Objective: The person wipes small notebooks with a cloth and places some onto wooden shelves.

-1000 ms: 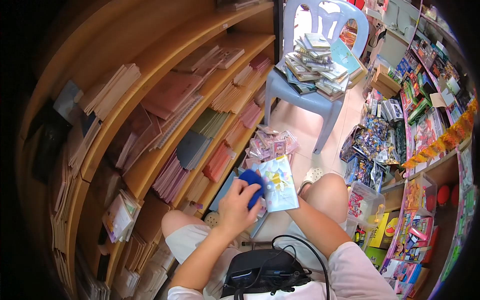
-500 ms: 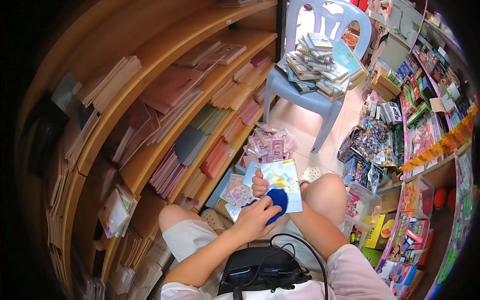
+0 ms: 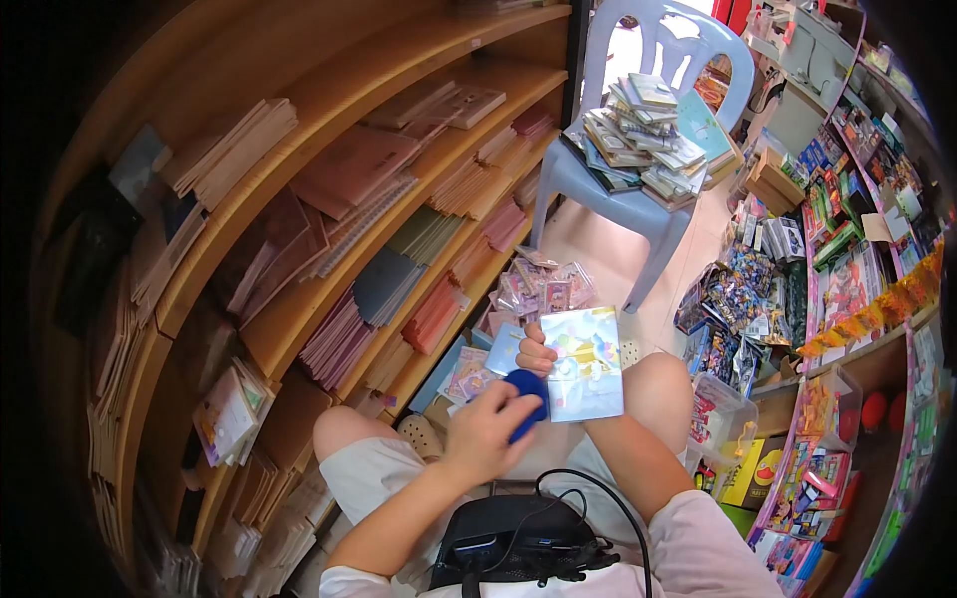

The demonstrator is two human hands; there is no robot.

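My left hand [image 3: 490, 429] is closed around a dark blue cloth [image 3: 526, 406], bunched into a rounded pad beside the left edge of a notebook. The notebook [image 3: 588, 374] has a pale, shiny cover with a yellow picture in its middle. My right hand [image 3: 535, 352] holds it from behind, its fingers curling over the left edge; the palm is hidden. Below and left, a light blue booklet [image 3: 505, 349] and small packets [image 3: 469, 377] with pastel pictures lie by a blue box.
Wooden shelves [image 3: 399, 199] packed with envelopes and folders rise on the left. Ahead, a blue plastic chair [image 3: 653, 224] bears a stack of notebooks [image 3: 648, 135]. Plastic-wrapped packets [image 3: 543, 284] lie on the floor. Toy packages [image 3: 748, 284] and a clear bin [image 3: 723, 409] line the right.
The cloth has come off the notebook cover toward the left with my left hand. My right hand has shifted the notebook slightly right, showing more of its cover.
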